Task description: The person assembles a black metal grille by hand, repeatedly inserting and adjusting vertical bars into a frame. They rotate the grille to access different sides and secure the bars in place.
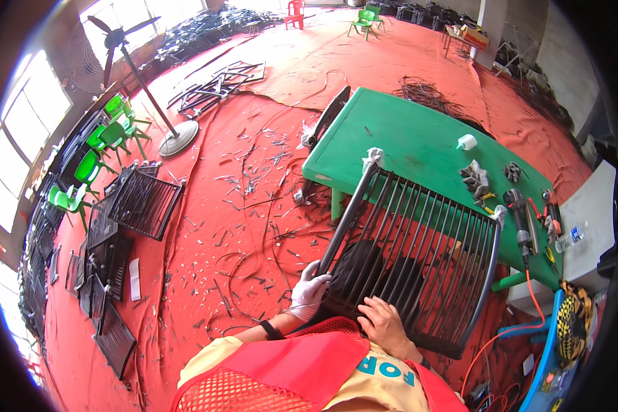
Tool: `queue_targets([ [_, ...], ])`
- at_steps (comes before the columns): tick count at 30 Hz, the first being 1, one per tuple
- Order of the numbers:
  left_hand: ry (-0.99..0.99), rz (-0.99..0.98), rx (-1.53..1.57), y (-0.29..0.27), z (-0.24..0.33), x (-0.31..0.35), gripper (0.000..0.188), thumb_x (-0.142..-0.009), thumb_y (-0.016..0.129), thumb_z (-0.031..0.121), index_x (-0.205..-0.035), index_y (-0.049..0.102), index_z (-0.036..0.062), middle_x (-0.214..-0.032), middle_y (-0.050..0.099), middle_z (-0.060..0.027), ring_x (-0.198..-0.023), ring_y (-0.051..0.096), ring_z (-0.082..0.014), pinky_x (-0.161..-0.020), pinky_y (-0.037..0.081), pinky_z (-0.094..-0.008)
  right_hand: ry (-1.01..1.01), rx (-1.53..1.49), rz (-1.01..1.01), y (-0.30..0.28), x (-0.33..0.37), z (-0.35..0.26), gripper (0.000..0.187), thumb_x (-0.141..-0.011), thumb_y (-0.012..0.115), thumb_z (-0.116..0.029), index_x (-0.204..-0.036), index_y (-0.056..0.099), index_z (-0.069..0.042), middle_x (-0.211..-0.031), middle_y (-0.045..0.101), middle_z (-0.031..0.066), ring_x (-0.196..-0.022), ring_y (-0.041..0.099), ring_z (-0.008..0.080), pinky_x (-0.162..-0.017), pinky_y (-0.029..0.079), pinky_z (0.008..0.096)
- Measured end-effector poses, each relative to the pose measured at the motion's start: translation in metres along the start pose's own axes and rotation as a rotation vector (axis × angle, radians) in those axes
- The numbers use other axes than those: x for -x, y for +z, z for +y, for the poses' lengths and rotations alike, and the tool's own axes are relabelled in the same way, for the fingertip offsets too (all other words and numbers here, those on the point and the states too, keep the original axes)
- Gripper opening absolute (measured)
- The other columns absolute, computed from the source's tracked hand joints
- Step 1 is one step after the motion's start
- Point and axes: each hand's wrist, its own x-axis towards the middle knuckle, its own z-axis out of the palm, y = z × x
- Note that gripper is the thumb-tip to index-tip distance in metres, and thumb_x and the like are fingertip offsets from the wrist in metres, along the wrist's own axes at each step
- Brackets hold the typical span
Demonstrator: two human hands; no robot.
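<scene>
Glove (475,180) and power tool (518,214) lie on the table (398,130) near the slatted frame (419,261).

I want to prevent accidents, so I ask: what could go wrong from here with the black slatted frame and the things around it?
The black slatted frame extends past the edge of the green table; if the gloved left grip loosens, it might slip down. The right grip is bare at the frame's near end, so a rough edge might scratch it. The orange cable drops from the corded tool over the table edge; a snag could perhaps drag the tool off.
</scene>
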Motion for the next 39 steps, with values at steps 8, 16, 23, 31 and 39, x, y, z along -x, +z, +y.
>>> queue_targets([
  [8, -0.013, 0.000, 0.001, 0.001, 0.002, 0.001, 0.020, -0.083, 0.067, 0.011, -0.103, 0.068, 0.0118, -0.129, 0.051, -0.0195, -0.102, 0.062, -0.0341, -0.083, 0.052, -0.0373, -0.030, -0.123, 0.184, -0.052, -0.029, -0.021, 0.013, -0.086, 0.064, -0.010, -0.096, 0.066, -0.001, -0.086, 0.068, 0.0127, -0.082, 0.065, 0.0309, -0.081, 0.049, 0.0411],
  [16, -0.131, -0.051, 0.065, 0.002, 0.003, 0.002, 0.027, -0.080, 0.067, 0.003, -0.106, 0.068, 0.0112, -0.129, 0.051, -0.0193, -0.108, 0.060, -0.0350, -0.090, 0.050, -0.0369, -0.144, -0.249, 0.312, -0.114, -0.077, -0.053, 0.011, -0.089, 0.060, -0.003, -0.099, 0.064, 0.000, -0.089, 0.068, 0.0120, -0.085, 0.066, 0.0293, -0.075, 0.052, 0.0362],
  [23, -0.138, -0.069, 0.033, 0.002, 0.003, 0.001, 0.026, -0.082, 0.066, 0.004, -0.107, 0.067, 0.0111, -0.129, 0.049, -0.0195, -0.104, 0.061, -0.0336, -0.087, 0.051, -0.0367, -0.503, -0.228, 0.372, -0.179, -0.114, -0.099, 0.017, -0.087, 0.060, 0.000, -0.103, 0.061, 0.003, -0.097, 0.069, 0.0149, -0.093, 0.065, 0.0350, -0.082, 0.053, 0.0407],
  [31, -0.124, 0.016, 0.104, 0.001, 0.009, -0.004, 0.019, -0.084, 0.066, 0.008, -0.103, 0.067, 0.0119, -0.129, 0.050, -0.0173, -0.083, 0.065, -0.0289, -0.072, 0.053, -0.0359, -0.913, -0.581, 0.291, -0.201, -0.148, -0.159, 0.018, -0.091, 0.053, -0.003, -0.109, 0.057, -0.004, -0.096, 0.068, 0.0174, -0.090, 0.065, 0.0351, -0.075, 0.055, 0.0416],
  [39, -0.114, 0.025, 0.157, 0.006, 0.001, -0.001, 0.020, -0.084, 0.065, 0.004, -0.102, 0.067, 0.0096, -0.130, 0.050, -0.0167, -0.084, 0.064, -0.0278, -0.073, 0.053, -0.0353, -0.918, -0.543, 0.206, -0.214, -0.147, -0.164, 0.022, -0.094, 0.048, -0.008, -0.114, 0.056, -0.006, -0.103, 0.065, 0.0158, -0.093, 0.064, 0.0329, -0.077, 0.054, 0.0410],
])
